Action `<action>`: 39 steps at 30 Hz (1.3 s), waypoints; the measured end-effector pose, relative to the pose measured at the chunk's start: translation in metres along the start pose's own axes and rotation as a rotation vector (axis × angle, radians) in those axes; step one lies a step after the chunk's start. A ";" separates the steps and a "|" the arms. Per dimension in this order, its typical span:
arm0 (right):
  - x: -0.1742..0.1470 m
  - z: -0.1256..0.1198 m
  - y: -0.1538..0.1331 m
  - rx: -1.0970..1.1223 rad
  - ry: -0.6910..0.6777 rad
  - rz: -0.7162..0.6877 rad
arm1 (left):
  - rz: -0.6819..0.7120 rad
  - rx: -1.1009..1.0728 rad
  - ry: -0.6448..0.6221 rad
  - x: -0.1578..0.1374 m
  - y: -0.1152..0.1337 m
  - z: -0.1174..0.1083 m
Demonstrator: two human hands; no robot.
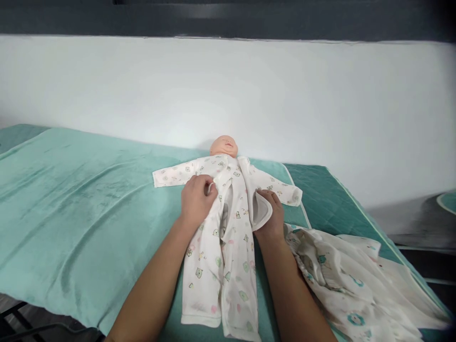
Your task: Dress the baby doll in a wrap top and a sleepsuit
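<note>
A baby doll [224,145] lies on its back with its head near the wall, dressed in a white romper [238,266] printed with small animals. Both sleeves stretch out to the sides, and the legs of the romper point toward me. The front is partly open. My left hand [198,199] pinches the cloth at the left side of the chest. On the other side, my right hand [271,216] grips the edge of the front flap [261,211], which is folded outward. Most of the right fingers are hidden behind that flap.
A crumpled white cloth [349,280] with blue-green prints lies at the right, beside my right forearm. Under everything is a green blanket [89,204] over a darker green quilted cover [313,190]. A white wall [228,85] rises behind the bed.
</note>
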State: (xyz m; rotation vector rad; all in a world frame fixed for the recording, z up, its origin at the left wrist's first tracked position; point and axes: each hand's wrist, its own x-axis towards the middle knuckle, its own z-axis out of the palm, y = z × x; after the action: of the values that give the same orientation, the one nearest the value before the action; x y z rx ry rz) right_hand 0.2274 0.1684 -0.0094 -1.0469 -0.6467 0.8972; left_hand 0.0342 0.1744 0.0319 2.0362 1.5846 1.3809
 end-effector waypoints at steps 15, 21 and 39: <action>0.014 -0.048 -0.027 -0.642 0.346 -0.535 | -0.176 0.449 0.054 0.025 -0.063 -0.034; 0.005 0.038 -0.028 -0.941 -0.324 -0.607 | 0.236 0.282 -0.149 0.036 -0.060 0.002; 0.072 0.194 -0.018 -1.932 -1.144 -0.362 | 0.024 0.476 -0.193 0.063 -0.079 0.014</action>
State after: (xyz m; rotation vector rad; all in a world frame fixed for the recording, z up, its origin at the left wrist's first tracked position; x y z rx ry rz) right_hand 0.1114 0.3144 0.0833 -1.8251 -2.8800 0.1968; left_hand -0.0070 0.2646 0.0061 2.3621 1.9414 0.8309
